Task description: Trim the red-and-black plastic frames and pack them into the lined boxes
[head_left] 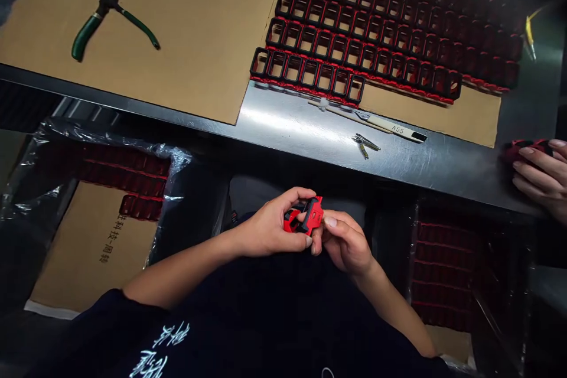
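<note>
In front of my body, my left hand (273, 225) is closed round a small red and black plastic frame (315, 216), thumb below and fingers above. The red outer side faces right and has small slots in it. My right hand (349, 243) is at the frame's right edge, fingers curled and thumb pressed in. Whatever is between those fingertips is too small to make out. Many similar red and black plastic frames (325, 75) stand in rows on the metal table (283, 121) ahead of me.
Green-handled cutting pliers (105, 7) lie spread on cardboard (190, 29). A marked white knife (398, 130) and small metal nippers (365, 144) lie near the table edge. Plastic-lined bins hold frames left (170, 174) and right (414, 248). Another person's hand (543, 174) holds a red part at right.
</note>
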The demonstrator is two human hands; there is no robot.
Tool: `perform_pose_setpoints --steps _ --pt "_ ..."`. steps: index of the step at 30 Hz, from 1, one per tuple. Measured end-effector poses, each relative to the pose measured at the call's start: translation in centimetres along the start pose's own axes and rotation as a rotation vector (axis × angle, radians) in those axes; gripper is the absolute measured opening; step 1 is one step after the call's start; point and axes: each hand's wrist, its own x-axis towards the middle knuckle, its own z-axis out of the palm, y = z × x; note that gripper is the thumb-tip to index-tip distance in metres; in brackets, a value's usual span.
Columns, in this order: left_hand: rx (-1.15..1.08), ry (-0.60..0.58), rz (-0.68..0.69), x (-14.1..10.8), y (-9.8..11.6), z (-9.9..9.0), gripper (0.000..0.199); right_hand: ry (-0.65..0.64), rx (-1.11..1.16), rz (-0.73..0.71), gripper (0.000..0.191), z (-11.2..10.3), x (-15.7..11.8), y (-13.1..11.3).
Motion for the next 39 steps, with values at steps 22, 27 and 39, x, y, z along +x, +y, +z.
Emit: perform_pose_setpoints --steps 22,27,39 --pt "0.593 0.125 0.466 -0.8 0.6 0.3 0.054 0.066 -0.128 -0.139 0.038 0.6 0.4 1.2" --pt "0.562 0.159 0.475 -0.7 0.4 0.4 0.055 0.108 -0.105 -0.151 0.045 1.0 0.8 1.2" --pt "0.398 0.194 0.223 -1.4 0.9 0.7 0.056 -0.077 -0.034 -0.016 0.029 0.2 0.7 0.1"
